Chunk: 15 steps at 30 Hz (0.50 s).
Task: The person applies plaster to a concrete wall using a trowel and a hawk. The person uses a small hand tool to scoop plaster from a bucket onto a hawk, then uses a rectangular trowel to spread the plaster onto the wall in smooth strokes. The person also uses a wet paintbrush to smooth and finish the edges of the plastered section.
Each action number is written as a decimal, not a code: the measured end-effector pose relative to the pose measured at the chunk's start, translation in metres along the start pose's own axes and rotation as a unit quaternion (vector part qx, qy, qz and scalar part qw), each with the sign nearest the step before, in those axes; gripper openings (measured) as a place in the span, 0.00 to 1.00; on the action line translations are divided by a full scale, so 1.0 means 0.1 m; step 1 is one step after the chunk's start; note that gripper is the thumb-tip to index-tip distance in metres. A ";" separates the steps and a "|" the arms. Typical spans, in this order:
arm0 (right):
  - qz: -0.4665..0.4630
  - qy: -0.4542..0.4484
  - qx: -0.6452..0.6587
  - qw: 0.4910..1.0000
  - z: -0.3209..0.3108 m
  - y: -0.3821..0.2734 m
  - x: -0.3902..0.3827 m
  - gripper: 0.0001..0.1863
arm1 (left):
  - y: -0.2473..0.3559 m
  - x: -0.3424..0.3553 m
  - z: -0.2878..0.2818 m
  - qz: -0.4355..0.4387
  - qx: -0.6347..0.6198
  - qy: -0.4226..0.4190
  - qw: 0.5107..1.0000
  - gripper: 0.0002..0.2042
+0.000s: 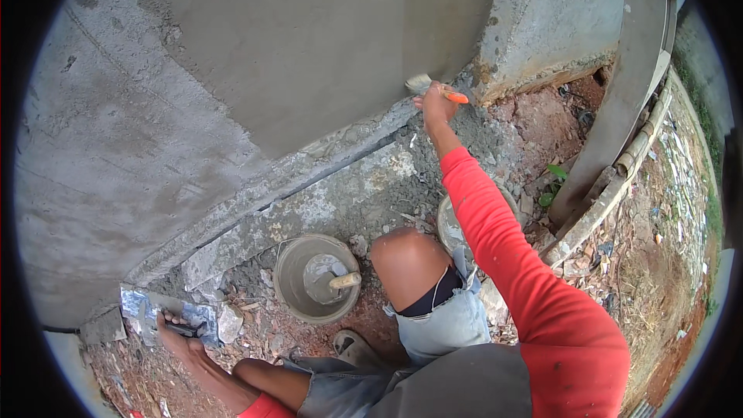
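Note:
My right hand (pixel 437 105) is closed round the orange handle of a paintbrush (pixel 419 83). Its pale bristles lie against the lower part of a wall of smooth grey plaster (pixel 325 39), close to the wall's right corner. Low on the left, my left hand (pixel 179 331) grips the dark handle of a plastering trowel (pixel 203 317), whose flat metal blade is smeared with grey. Between my hands a grey bucket (pixel 292 267) stands on the ground. In it rests a tool with a pale wooden handle (pixel 345 281); its other end is hidden.
A second bucket (pixel 450 226) stands partly hidden behind my right arm. A rough concrete ledge (pixel 364 174) runs along the wall's foot. At the right, a curved board (pixel 619 101) rises beside a bamboo pole (pixel 642 143). Rubble (pixel 542 128) and broken stones cover the ground.

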State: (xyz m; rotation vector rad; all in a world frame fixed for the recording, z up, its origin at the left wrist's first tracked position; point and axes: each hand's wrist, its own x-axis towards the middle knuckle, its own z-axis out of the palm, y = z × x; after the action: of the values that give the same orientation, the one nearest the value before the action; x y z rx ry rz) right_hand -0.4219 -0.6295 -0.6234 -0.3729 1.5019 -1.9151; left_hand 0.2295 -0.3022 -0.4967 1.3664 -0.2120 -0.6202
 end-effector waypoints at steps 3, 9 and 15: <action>0.057 0.047 -0.062 0.995 0.06 -0.39 0.13 0.19 | -0.03 -0.06 0.07 -0.025 0.006 -0.012 1.000 0.14; -0.215 -0.132 0.165 0.953 0.43 -1.77 -0.28 0.14 | 0.15 -0.33 0.02 -0.013 0.001 -0.045 0.999 0.13; -0.172 -0.134 0.129 0.967 0.25 -0.79 -0.10 0.13 | 0.29 -0.29 -0.32 -0.017 -0.052 -0.057 0.997 0.12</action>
State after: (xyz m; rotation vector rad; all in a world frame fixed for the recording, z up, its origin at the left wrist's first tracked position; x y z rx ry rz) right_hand -0.4253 -0.6320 -0.5401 -0.7806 1.0465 -2.1904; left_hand 0.2299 -0.2580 -0.4696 1.2386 -0.2455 -0.7290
